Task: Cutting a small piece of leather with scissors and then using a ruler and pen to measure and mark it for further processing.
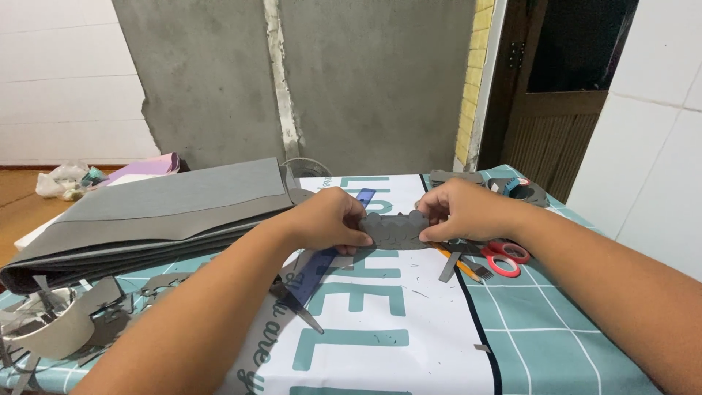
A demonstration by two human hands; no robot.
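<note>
While both hands' fingers (360,235) pinch, scalloped grey strip (395,230) spans between.

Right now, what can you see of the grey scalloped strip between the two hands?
The strip is a short dark grey piece, apparently foam sheet, with a scalloped top edge and a fairly straight lower edge. It is held level just above the table, long side across the view. The left hand pinches its left end and the right hand its right end; fingers cover both ends. A blue ruler lies below it.
</note>
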